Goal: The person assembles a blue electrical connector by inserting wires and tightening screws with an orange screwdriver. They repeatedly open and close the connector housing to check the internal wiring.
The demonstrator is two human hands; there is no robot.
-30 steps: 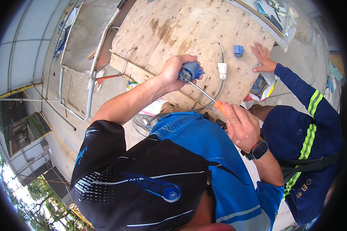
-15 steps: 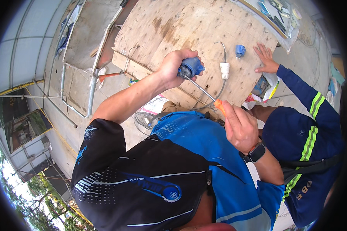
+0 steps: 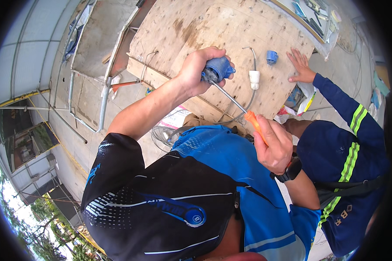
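Note:
My left hand (image 3: 199, 71) is wrapped round a blue industrial socket housing (image 3: 218, 67), held above a plywood board. In my right hand (image 3: 275, 145) is a screwdriver (image 3: 253, 119) with an orange handle and a long metal shaft. The shaft points up and left, and its tip goes to the open end of the blue housing; the exact contact point is hidden. Beyond my hands, a white cable connector (image 3: 254, 79) with a grey cable lies on the board. A small blue plug part with metal pins (image 3: 271, 57) sits to its right.
The stained plywood board (image 3: 235, 30) spans the top middle. A co-worker in a navy, yellow-striped top (image 3: 339, 152) is at my right, with one hand (image 3: 301, 66) resting on the board. A metal frame (image 3: 104, 104) stands at left. A tray of tools (image 3: 311, 19) lies top right.
The blue housing and my left hand have shifted slightly up. My right hand has turned a little round the orange handle, and more of that handle shows now.

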